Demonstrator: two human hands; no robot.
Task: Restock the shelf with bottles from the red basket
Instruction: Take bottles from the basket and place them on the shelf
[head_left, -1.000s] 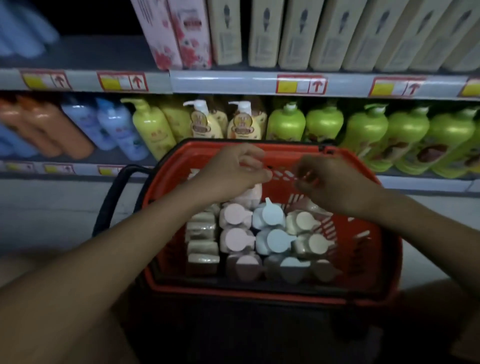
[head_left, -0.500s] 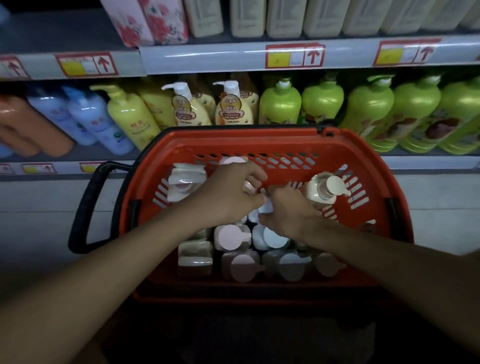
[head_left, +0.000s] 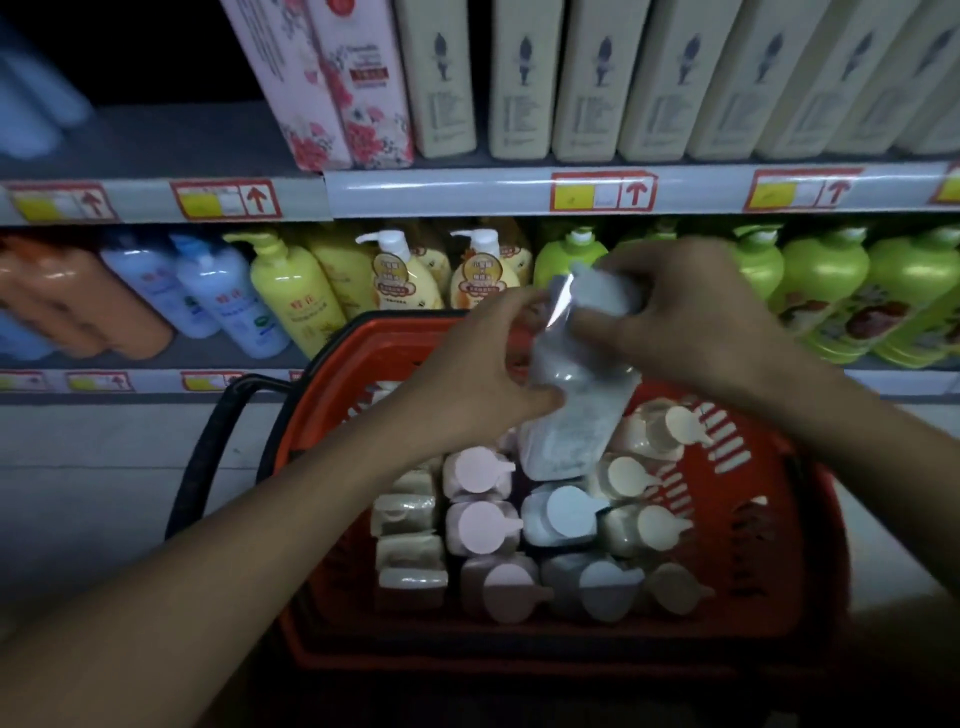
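Head view: bottle between both hands.

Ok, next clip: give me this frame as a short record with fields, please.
held: pale blue bottle, lifted above the basket, tilted
left hand: grips the bottle's side
right hand: grips its top end
basket contents: upright bottles with pink, blue and cream caps, and wrapped packs at the left
shelf: green and yellow bottles behind, boxes on the tier above
stage: bottle out of the basket, not yet shelved
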